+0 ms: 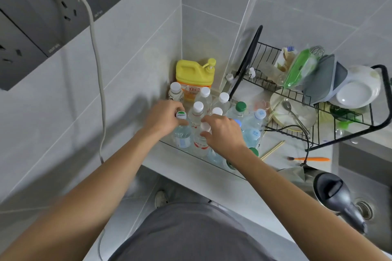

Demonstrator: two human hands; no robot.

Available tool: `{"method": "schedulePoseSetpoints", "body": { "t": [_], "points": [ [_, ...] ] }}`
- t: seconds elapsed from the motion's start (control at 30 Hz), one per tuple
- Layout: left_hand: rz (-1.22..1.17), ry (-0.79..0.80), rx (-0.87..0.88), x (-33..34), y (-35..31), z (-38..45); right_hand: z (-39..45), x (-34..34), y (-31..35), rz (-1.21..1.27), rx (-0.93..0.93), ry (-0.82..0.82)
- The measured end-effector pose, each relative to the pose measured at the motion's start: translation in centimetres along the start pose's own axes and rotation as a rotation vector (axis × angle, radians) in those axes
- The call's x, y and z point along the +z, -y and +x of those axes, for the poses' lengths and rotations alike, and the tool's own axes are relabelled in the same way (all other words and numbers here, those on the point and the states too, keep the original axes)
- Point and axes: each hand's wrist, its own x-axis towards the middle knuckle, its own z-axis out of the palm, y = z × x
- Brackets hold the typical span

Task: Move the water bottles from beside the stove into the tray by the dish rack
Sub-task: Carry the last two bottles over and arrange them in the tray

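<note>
Several clear water bottles stand upright in a clear tray (169,146) in the counter corner, left of the black dish rack (318,99). My left hand (164,117) grips the neck of a bottle with a green and white cap (181,115) at the tray's front left. My right hand (222,131) pinches the white cap of a red-labelled bottle (200,143) beside it. Both bottles stand in the tray. Behind them are white-capped bottles (198,107), a green-capped one (240,106) and blue-labelled ones (253,121).
A yellow detergent jug (194,78) stands in the corner behind the tray. The rack holds plates, a spoon and a green packet. Chopsticks (272,150) and an orange brush (311,159) lie on the counter. A kettle (335,195) and sink sit at right. A plugged cord (97,70) hangs down the left wall.
</note>
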Motion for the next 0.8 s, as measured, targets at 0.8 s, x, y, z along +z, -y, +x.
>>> {"method": "schedulePoseSetpoints", "body": {
  "t": [0.8],
  "points": [
    [-0.150,0.183,0.283,0.7,0.6,-2.6,-0.5,-0.6,-1.3,0.084,-0.068,0.057]
  ]
}}
